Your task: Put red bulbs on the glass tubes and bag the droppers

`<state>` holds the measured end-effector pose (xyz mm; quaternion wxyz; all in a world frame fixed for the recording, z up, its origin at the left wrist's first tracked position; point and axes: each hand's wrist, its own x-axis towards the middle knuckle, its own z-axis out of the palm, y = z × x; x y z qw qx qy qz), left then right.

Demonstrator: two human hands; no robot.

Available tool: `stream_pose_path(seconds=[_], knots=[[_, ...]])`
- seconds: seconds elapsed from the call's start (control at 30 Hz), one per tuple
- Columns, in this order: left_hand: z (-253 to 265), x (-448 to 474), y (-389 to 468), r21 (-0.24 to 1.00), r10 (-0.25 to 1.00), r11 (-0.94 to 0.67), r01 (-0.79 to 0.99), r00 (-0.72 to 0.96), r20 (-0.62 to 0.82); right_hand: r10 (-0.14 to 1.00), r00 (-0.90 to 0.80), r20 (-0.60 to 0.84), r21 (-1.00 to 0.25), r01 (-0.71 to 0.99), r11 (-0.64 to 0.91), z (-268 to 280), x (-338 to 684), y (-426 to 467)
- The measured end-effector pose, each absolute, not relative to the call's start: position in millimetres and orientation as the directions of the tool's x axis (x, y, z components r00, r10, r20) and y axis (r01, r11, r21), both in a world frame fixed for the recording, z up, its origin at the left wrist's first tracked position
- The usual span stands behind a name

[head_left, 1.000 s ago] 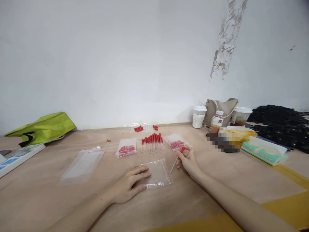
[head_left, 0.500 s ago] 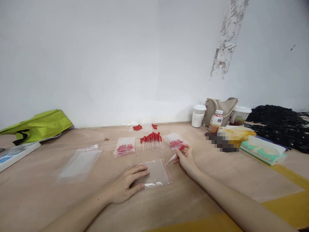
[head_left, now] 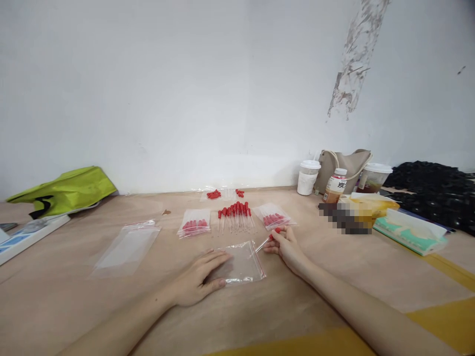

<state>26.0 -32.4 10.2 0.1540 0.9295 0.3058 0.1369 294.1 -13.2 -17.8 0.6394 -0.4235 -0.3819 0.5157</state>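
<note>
My left hand (head_left: 202,278) lies with fingers outstretched on the left part of a clear zip bag (head_left: 241,267), which has a red seal line at its right end. My right hand (head_left: 287,249) pinches a glass dropper (head_left: 273,234) by its red rubber bulb. The dropper's glass tip points down and left, at the bag's right end. Behind the bag lies a row of several loose droppers (head_left: 236,212) with red bulbs. Filled zip bags of droppers lie on both sides, one stack to the left (head_left: 194,224) and another to the right (head_left: 273,216).
Flat unfilled zip bags (head_left: 126,249) lie at the left. Loose red bulbs (head_left: 213,194) sit on plastic by the wall. A green bag (head_left: 70,190) is far left. At right stand a lidded cup (head_left: 308,178), a bottle (head_left: 334,187) and a tissue pack (head_left: 410,235).
My right hand has brought the dropper's tip from beside the bag's sealed end to over it, seemingly into its mouth. The view has shifted slightly. My left hand stays on the bag.
</note>
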Motion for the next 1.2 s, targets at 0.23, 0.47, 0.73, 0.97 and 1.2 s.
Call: stream_pose_path(seconds=[0.23,0.47,0.73,0.97,1.2], knots=[[13,34,-31,0.378,0.601,-0.771,0.513,0.783,0.162,0.953,-0.274,0.134,-0.981,0.102,0.167,-10,317,-24],[13,34,-31,0.378,0.597,-0.772,0.511,0.787,0.155,0.886,-0.381,0.265,-0.952,0.042,0.303,-9,310,-23],[15,37,-32,0.397,0.568,-0.790,0.467,0.801,0.187,0.883,-0.452,0.129,-0.989,0.008,0.148,-10,297,-24],[17,25,-31,0.467,0.604,-0.756,0.459,0.764,0.226,0.900,-0.411,0.142,-0.987,0.009,0.159,-13,301,-22],[10,14,-24,0.506,0.662,-0.706,0.496,0.717,0.219,0.883,-0.427,0.197,-0.929,0.206,0.307,-14,302,-21]])
